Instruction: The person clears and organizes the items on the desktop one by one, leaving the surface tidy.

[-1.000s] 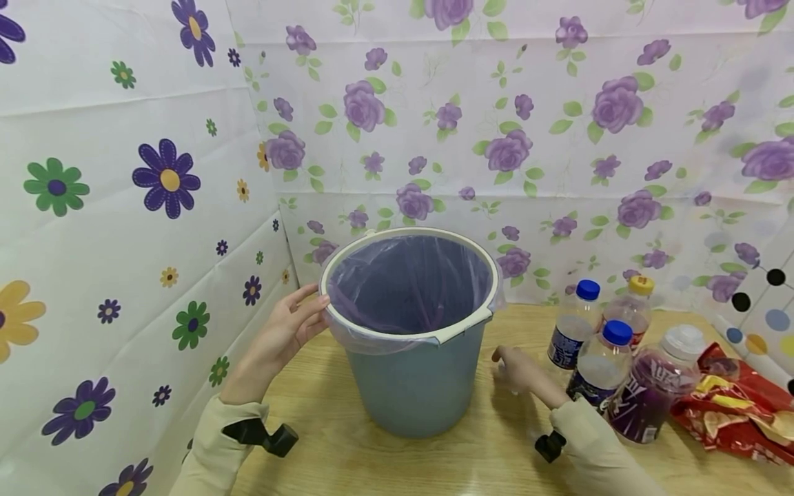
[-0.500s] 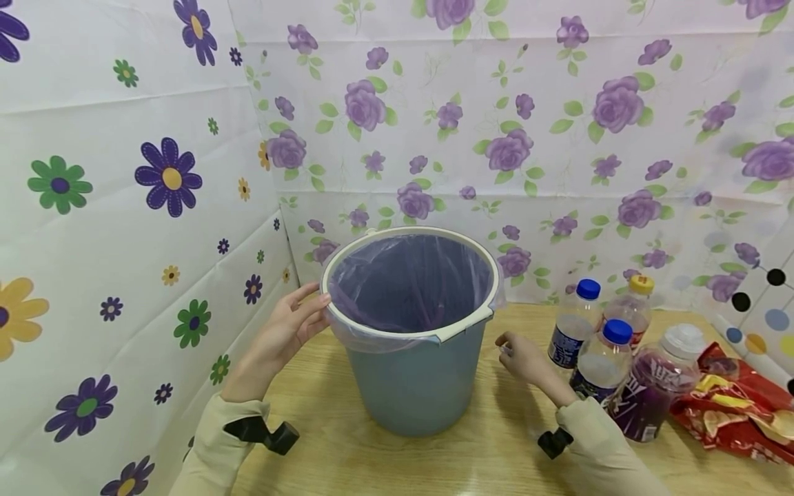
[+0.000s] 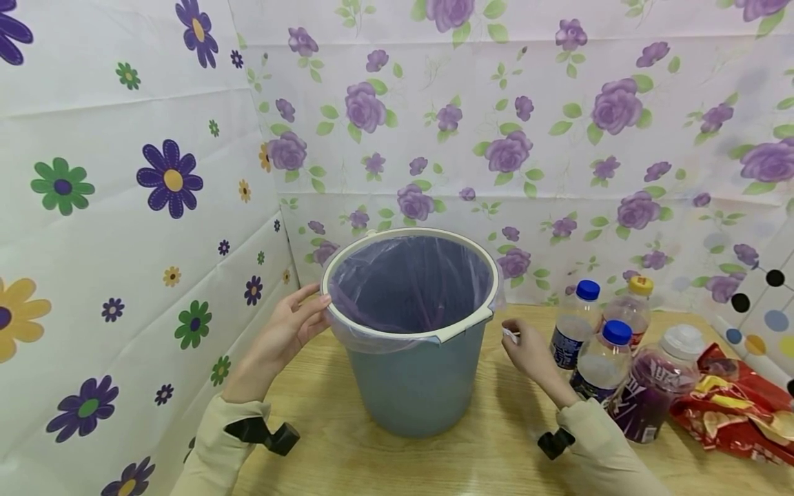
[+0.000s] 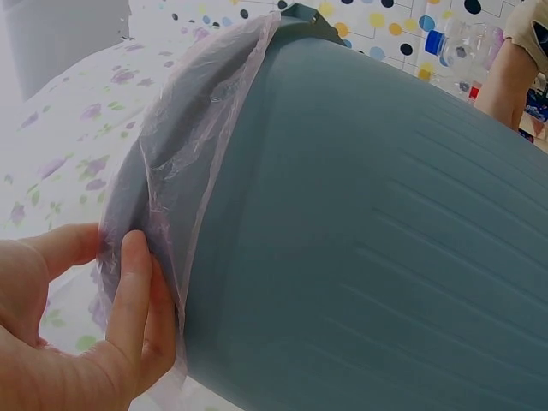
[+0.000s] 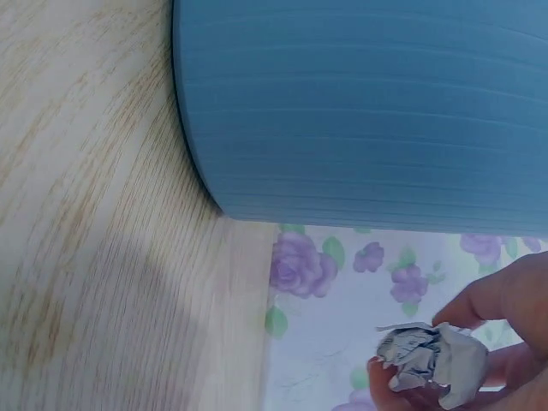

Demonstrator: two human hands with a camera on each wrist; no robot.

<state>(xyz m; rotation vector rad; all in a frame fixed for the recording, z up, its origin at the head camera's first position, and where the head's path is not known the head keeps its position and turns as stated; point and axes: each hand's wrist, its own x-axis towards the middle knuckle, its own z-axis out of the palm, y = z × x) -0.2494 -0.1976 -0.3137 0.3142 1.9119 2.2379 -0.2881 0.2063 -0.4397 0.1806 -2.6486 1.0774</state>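
Note:
A blue-grey trash bin [image 3: 412,386] with a cream rim stands upright on the wooden table, lined with a thin, translucent purplish bag [image 3: 372,341] folded over the rim. At the bin's left side my left hand [image 3: 288,324] pinches the rim and liner between thumb and fingers; the left wrist view shows these fingers [image 4: 133,282] on the bag's folded edge. To the right of the bin, my right hand [image 3: 527,351] holds a crumpled paper ball [image 5: 437,360], printed on one part, between thumb and fingers. In the head view only a white bit of it shows.
Several plastic bottles stand right of my right hand: two with blue caps [image 3: 588,289], one with a yellow cap [image 3: 641,285], and a purple one with a white cap [image 3: 654,386]. A crumpled red snack bag [image 3: 738,406] lies at far right. Flowered sheets [image 3: 434,138] hang behind and left.
My right hand has risen from near the tabletop with the paper ball, up beside the bin. My left hand stays on the rim, and the bin has not moved.

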